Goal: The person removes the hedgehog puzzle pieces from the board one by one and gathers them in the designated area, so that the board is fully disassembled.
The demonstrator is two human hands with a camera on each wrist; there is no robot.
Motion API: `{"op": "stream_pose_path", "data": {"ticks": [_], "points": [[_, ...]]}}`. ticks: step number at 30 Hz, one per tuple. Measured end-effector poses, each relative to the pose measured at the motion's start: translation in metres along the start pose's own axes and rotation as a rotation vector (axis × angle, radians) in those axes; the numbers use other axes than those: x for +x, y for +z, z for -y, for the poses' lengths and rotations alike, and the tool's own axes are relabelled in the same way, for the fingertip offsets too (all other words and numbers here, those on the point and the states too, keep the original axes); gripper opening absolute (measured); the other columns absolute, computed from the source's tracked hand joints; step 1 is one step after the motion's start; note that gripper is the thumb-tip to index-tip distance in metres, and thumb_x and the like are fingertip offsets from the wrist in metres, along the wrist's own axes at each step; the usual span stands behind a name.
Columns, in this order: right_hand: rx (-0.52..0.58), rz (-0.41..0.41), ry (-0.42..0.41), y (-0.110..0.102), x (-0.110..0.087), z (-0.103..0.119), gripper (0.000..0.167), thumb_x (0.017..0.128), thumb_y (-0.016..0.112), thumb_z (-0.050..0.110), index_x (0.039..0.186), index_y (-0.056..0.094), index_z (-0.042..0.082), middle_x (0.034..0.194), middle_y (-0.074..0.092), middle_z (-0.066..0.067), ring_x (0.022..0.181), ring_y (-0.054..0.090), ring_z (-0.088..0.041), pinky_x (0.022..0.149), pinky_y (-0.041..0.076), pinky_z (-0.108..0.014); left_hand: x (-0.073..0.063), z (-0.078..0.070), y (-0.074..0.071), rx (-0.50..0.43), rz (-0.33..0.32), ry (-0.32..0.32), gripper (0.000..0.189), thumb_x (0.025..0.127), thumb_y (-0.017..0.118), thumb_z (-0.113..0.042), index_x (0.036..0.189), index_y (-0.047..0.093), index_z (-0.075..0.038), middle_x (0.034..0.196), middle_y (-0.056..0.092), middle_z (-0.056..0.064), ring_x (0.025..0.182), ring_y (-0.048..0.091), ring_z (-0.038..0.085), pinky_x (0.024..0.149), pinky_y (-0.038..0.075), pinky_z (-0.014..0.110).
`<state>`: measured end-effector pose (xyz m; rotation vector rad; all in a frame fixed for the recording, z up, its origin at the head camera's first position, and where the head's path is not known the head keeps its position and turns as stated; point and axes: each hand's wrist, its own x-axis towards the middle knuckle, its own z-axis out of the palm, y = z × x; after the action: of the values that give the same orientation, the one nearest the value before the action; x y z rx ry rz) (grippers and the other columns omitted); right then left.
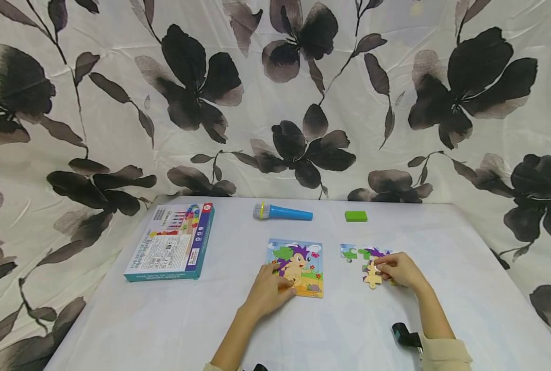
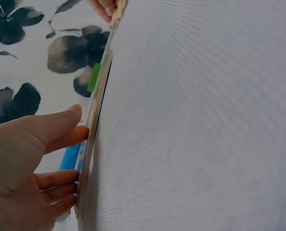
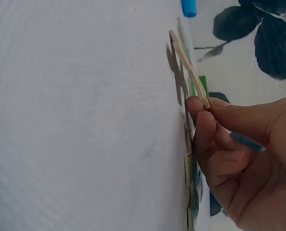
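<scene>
A hedgehog picture board (image 1: 313, 268) lies flat in the middle of the white table. Over its left and lower edge my left hand (image 1: 267, 294) rests with fingers spread and fairly straight; the left wrist view shows those fingertips (image 2: 68, 179) at the board's edge. To the right, my right hand (image 1: 401, 269) pinches a yellow puzzle piece (image 1: 372, 281) between thumb and fingers. This piece (image 3: 193, 74) is tilted above the table in the right wrist view. Behind it sit a purple-and-green piece (image 1: 377, 252) and a blue-green corner piece (image 1: 348, 250). More pieces are partly hidden under the right hand.
A flat teal-and-purple box (image 1: 168, 245) lies at the left of the table (image 1: 164, 324). Toward the back are a blue toy microphone (image 1: 289, 212) and a green block (image 1: 356, 216). A flowered cloth (image 1: 303, 93) hangs behind the table.
</scene>
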<state>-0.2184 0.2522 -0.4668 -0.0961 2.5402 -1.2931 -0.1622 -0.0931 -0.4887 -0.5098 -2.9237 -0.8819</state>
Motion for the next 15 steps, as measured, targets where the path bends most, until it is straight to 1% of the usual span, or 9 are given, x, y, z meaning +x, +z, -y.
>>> {"op": "stream_pose_path", "data": {"ticks": [5,10,15], "points": [[-0.035,-0.003,0.033,0.0023,0.0021,0.0019,0.022,0.091,0.057,0.004,0.107,0.063,-0.01,0.073,0.061,-0.003,0.058,0.052,-0.013,0.048,0.042,-0.023,-0.0007,-0.0002,-0.0002,-0.005,0.0,-0.002,0.025,0.083,0.07,-0.031,0.094,0.076,-0.01,0.126,0.055,0.021,0.122,0.043,0.037,0.105,0.032,0.052],[-0.123,-0.022,-0.001,0.0052,0.0038,0.0021,0.026,0.087,0.065,0.011,0.104,0.066,-0.008,0.068,0.057,-0.002,0.054,0.051,-0.011,0.047,0.042,-0.022,-0.0011,0.0011,0.0007,0.006,-0.004,0.006,0.024,0.082,0.071,-0.031,0.094,0.076,-0.011,0.125,0.056,0.021,0.121,0.044,0.036,0.104,0.033,0.052],[-0.218,-0.055,-0.045,0.0079,0.0022,0.0077,0.03,0.08,0.074,0.017,0.097,0.067,-0.006,0.07,0.055,-0.003,0.057,0.049,-0.013,0.049,0.041,-0.023,-0.0008,0.0013,0.0008,0.004,0.0,0.002,0.025,0.082,0.071,-0.031,0.095,0.076,-0.011,0.125,0.056,0.021,0.122,0.043,0.036,0.105,0.032,0.053]]}}
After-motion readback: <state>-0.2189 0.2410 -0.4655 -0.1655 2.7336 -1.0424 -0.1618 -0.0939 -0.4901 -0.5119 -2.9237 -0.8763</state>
